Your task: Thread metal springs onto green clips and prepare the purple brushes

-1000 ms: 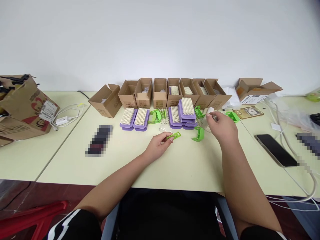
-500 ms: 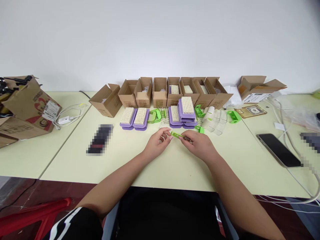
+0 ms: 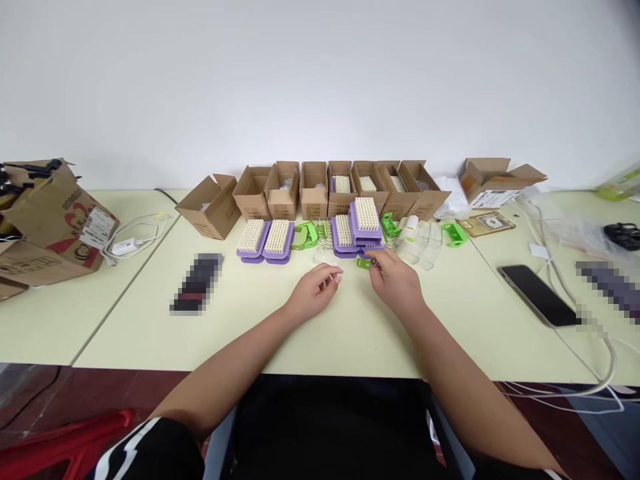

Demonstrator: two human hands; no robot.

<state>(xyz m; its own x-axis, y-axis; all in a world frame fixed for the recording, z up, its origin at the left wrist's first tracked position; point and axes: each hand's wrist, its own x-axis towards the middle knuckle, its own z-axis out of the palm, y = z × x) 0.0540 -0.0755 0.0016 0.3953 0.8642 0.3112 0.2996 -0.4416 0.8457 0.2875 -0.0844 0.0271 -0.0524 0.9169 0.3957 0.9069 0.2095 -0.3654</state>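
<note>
My left hand (image 3: 314, 292) rests low over the table, fingers loosely curled. A small gap shows between thumb and index finger, with nothing visible in it. My right hand (image 3: 399, 283) is closed, its fingertips pinching a small green plastic piece (image 3: 364, 264) that sticks out to the left. A small dark metallic bit shows at those fingertips; its kind is unclear. Just beyond the right hand stand purple brushes with cream bristles (image 3: 367, 213), one stacked on others. Two more purple brushes (image 3: 276, 239) lie farther left, beside green plastic brackets (image 3: 306, 235) and metal springs (image 3: 324, 233).
Open cardboard boxes (image 3: 314, 193) line the wall, some holding brushes. Clear plastic covers (image 3: 425, 247) and another green bracket (image 3: 454, 233) lie right of the brushes. A phone (image 3: 537, 293) and white cables (image 3: 607, 360) occupy the right side. A large carton (image 3: 65, 230) stands left.
My right hand has moved away from the left, forward toward the brushes, carrying the green piece. My left hand has let go of that piece. The view has shifted slightly.
</note>
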